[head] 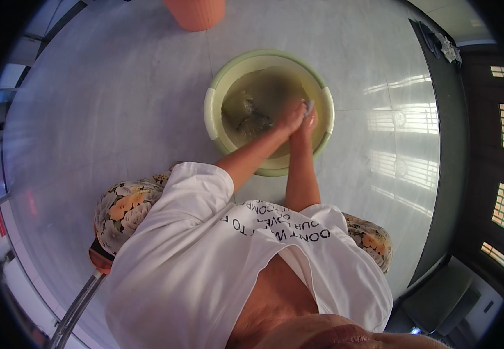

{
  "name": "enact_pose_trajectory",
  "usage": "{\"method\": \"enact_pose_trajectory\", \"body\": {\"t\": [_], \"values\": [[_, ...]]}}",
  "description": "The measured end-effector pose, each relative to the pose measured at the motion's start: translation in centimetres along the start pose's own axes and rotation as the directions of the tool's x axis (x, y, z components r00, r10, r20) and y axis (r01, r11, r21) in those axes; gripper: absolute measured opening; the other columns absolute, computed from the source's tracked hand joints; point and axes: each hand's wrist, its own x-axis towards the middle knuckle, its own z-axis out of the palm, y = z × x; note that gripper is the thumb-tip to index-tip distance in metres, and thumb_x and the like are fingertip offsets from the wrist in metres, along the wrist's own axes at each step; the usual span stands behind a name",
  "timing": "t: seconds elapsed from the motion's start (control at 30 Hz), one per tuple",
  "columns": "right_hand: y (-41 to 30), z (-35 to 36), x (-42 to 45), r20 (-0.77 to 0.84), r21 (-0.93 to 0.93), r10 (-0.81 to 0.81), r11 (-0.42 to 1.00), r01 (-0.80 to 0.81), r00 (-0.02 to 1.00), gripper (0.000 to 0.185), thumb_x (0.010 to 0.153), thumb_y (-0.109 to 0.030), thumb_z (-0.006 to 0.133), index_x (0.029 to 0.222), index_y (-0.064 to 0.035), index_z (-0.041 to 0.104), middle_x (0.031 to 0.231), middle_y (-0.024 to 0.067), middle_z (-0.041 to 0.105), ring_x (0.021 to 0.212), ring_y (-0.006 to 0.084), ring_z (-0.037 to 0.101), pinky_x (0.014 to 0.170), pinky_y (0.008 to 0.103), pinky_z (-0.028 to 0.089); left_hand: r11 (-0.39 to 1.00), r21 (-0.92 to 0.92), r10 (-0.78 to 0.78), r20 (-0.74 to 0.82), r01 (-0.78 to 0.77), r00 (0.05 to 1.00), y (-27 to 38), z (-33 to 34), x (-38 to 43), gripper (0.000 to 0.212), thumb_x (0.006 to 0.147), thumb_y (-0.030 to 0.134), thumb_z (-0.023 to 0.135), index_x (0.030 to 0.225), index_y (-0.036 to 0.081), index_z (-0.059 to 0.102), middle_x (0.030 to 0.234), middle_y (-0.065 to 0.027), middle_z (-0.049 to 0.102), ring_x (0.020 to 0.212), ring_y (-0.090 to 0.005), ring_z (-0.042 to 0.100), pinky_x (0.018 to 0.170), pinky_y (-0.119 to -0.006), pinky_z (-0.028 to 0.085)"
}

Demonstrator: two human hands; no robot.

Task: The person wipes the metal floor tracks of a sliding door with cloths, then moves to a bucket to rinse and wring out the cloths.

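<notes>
Before me on the floor stands a round plastic basin point(209, 114) with a green and cream rim, holding murky water. My left hand point(294, 118) and my right hand point(310, 124) are close together over its right side, fingers closed around a small wet greyish cloth point(308, 107). Which forearm belongs to which side is judged from the sleeves: the one from the picture's left is my left. Dark, wet fabric point(252, 120) seems to lie in the water left of my hands; its shape is unclear. A blurred patch hides the basin's upper middle.
An orange ribbed plastic bucket point(197, 15) stands beyond the basin. Glossy grey tiles point(147, 96) cover the floor. A metal handle point(77, 307) with a reddish-brown end is at lower left. Dark and white cloth items point(448, 49) lie on a black ledge at upper right.
</notes>
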Motion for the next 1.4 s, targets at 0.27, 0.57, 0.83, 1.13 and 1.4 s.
{"method": "enact_pose_trajectory", "body": {"t": [0.27,0.57,0.83,1.13,1.4], "values": [[1.1,2.0,-1.8,0.141,0.232,0.335,0.904,-0.36,0.932,0.034,0.084,-0.031,0.041,0.104,-0.0046,0.046,0.099,0.0069,0.051,0.092,0.0209,0.048,0.081,0.0325,0.039,0.991,0.04,-0.13,0.005,0.13,0.992,0.1,-2.6,0.6,0.063,0.073,0.042,0.051,0.121,0.003,0.036,0.119,-0.0211,0.041,0.113,-0.0289,0.038,0.092,-0.034,0.03],[1.7,-3.9,3.2,-0.132,0.173,0.191,0.971,-0.167,0.973,0.035,0.083,-0.034,0.043,0.103,-0.0051,0.048,0.091,0.0052,0.053,0.086,0.0165,0.049,0.078,0.0307,0.041,0.997,0.071,-0.026,0.247,0.009,0.969,3.9,-0.7,-2.1,0.044,0.078,0.032,0.034,0.109,0.003,0.045,0.103,-0.0227,0.051,0.097,-0.0336,0.049,0.084,-0.039,0.037],[-0.3,5.8,-2.9,0.117,0.026,0.086,0.996,-0.089,0.989,0.032,0.081,-0.016,0.047,0.11,-0.0025,0.046,0.091,0.0052,0.054,0.085,0.015,0.05,0.077,0.0251,0.04,0.789,-0.481,-0.218,0.362,0.382,0.906,1.4,-6.1,2.5,0.035,0.079,0.033,0.039,0.085,0.001,0.052,0.081,-0.0144,0.056,0.08,-0.0308,0.052,0.073,-0.037,0.042],[-1.2,-0.2,1.0,-0.131,-0.159,-0.039,0.987,0.018,0.991,0.027,0.079,-0.009,0.044,0.104,-0.0006,0.051,0.091,0.008,0.055,0.082,0.016,0.053,0.072,0.0258,0.043,0.901,-0.384,-0.167,0.122,0.202,0.978,2.0,0.1,-2.2,0.033,0.08,0.025,0.04,0.102,0.005,0.052,0.107,-0.0095,0.05,0.093,-0.0162,0.048,0.08,-0.027,0.038],[-1.3,7.3,-4.9,0.15,-0.273,-0.062,0.957,0.102,0.987,0.034,0.086,-0.023,0.041,0.11,-0.0011,0.049,0.107,0.0089,0.05,0.098,0.0157,0.046,0.086,0.0262,0.035,0.421,-0.764,-0.01,0.534,0.488,0.845,-0.6,-6.1,1.5,0.033,0.081,0.046,0.039,0.074,0.016,0.049,0.07,-0.0019,0.051,0.068,-0.0147,0.051,0.059,-0.032,0.043]]}}
